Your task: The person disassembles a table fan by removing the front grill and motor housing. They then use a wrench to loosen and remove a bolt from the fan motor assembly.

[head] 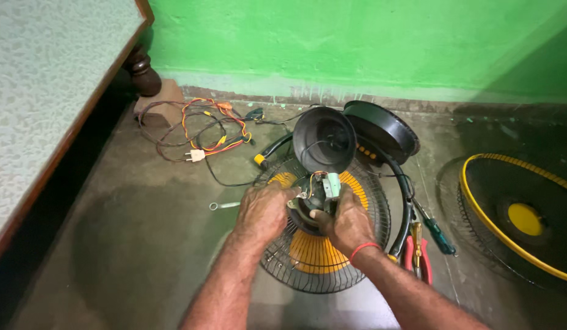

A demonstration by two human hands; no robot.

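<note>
A fan lies face down on the floor, its wire grille [369, 244] over yellow blades [314, 253]. Both hands work at the exposed motor [317, 198] in the middle. My left hand [265, 211] presses on the motor's left side, fingers curled against it. My right hand [344, 223], with a red thread at the wrist, grips the motor's right side below a small pale green part [331, 184]. A black round motor cover [324, 140] stands tilted just behind the motor.
Tangled red, orange and black wires with a white plug [196, 155] lie at the back left. A small wrench [225, 206] lies left of the fan. Red-handled pliers [418, 256] and a screwdriver [439, 235] lie at right. Another grille with yellow rim [479, 208] sits far right. A table edge [69, 140] is at left.
</note>
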